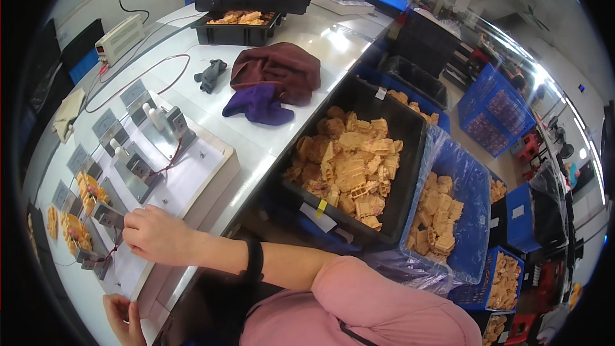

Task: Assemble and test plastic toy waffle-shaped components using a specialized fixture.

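My right hand (150,234) reaches left across the bench, a black band on its wrist. Its fingers curl on a grey metal clamp (107,215) on a white fixture board (192,179). Tan plastic parts (75,230) sit in the fixtures just left of that hand, and more tan parts (91,189) lie a little further up. My left hand (122,317) lies at the board's near edge, partly cut off by the picture's lower rim; its fingers are hard to make out. Further clamps with white knobs (154,118) stand in a row up the board.
A black bin (410,154) heaped with tan plastic parts sits right of the bench, beside a blue bag-lined crate (471,186) of the same parts. Maroon and purple cloths (275,70), a black tool (210,75), black trays (234,33) and a white meter box (118,38) lie farther back.
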Demonstrator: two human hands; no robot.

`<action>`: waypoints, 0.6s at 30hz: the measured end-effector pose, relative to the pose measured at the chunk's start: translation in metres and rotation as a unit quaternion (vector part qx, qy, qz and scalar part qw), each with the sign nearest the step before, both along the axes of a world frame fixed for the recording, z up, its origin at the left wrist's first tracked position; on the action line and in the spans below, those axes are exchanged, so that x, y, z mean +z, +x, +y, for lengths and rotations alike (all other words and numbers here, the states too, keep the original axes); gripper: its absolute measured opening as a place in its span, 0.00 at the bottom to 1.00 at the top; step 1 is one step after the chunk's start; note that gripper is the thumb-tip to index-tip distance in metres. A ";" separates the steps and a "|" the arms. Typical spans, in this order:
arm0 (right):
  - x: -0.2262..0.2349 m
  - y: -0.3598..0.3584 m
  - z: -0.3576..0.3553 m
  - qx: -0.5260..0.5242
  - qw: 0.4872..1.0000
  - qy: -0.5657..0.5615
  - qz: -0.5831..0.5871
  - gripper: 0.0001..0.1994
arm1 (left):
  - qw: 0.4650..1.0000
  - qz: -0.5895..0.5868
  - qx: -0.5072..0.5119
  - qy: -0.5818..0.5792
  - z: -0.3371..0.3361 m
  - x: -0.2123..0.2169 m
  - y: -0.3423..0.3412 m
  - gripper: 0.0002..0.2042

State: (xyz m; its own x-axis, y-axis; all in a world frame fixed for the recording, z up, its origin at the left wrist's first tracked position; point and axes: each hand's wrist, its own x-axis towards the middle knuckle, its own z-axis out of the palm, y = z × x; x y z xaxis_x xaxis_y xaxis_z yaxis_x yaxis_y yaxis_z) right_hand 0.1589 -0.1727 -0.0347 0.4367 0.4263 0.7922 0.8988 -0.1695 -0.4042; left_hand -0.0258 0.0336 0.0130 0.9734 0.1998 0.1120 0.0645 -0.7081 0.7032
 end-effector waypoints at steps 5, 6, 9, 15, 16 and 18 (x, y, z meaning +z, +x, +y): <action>0.002 -0.001 -0.002 -0.001 1.000 -0.008 0.019 0.07 | 0.999 -0.001 0.005 -0.052 0.009 -0.014 0.002 0.08; 0.001 -0.001 -0.001 0.002 1.000 -0.008 0.020 0.07 | 0.997 -0.030 -0.001 -0.075 0.010 -0.019 0.004 0.10; 0.002 -0.001 -0.002 0.004 0.999 -0.008 0.031 0.07 | 0.996 -0.025 -0.007 -0.082 0.013 -0.020 0.002 0.09; 0.002 -0.001 -0.003 0.022 0.999 0.004 0.048 0.07 | 0.994 -0.017 0.003 -0.106 0.011 -0.021 0.002 0.08; 0.002 -0.001 -0.003 0.023 0.998 0.006 0.052 0.08 | 0.994 -0.017 0.004 -0.107 0.011 -0.021 0.002 0.08; 0.003 -0.002 -0.004 0.026 0.998 0.006 0.058 0.08 | 0.995 -0.018 0.005 -0.096 0.010 -0.021 0.002 0.08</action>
